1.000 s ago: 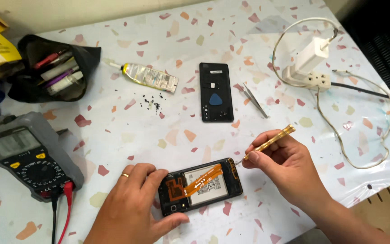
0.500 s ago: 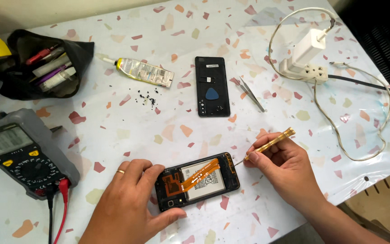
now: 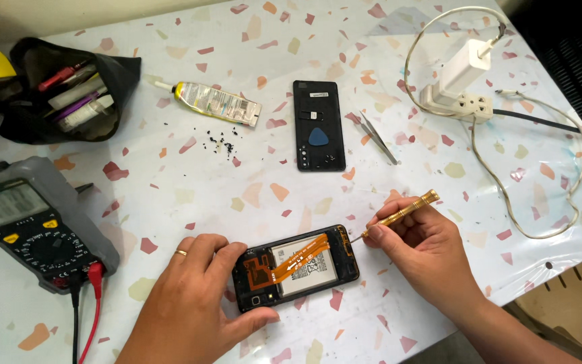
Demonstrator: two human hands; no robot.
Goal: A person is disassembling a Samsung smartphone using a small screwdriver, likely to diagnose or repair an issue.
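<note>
**Inspector:** What is recorded at the left of the desk [image 3: 250, 182]?

**Assessor:** A multimeter [image 3: 31, 226] is noted at the left edge, with its black and red leads plugged in. Behind it an open black tool pouch [image 3: 69, 91] is seen, and a glue tube [image 3: 213, 102] lies beside a scatter of small dark screws [image 3: 222, 143].

**Inspector:** And the left hand?

**Assessor:** The left hand [image 3: 197, 303] is laid flat and partly closed round the left end of the opened phone [image 3: 298, 268], thumb beneath, fingers over the top edge. The phone is thereby pinned to the desk near its front edge, back removed, battery and orange flex cable exposed.

**Inspector:** The right hand?

**Assessor:** The right hand [image 3: 426, 253] is closed in a pen grip on a brass-handled screwdriver [image 3: 399, 214], whose tip is set at the phone's upper right corner. Whether it is seated in a screw head cannot be told.

**Inspector:** How is the step judged best done?

**Assessor:** It is advised that the driver be brought nearer upright before it is turned, that light downward pressure be kept, and that the flex cable be left undisturbed. The frame should be held firmly against rotation.

**Inspector:** Anything further right?

**Assessor:** The removed back cover [image 3: 318, 126] with a blue pick, tweezers [image 3: 378, 138], and a charger with socket block [image 3: 458, 84] and looped cable are recorded, well apart from the work.
</note>
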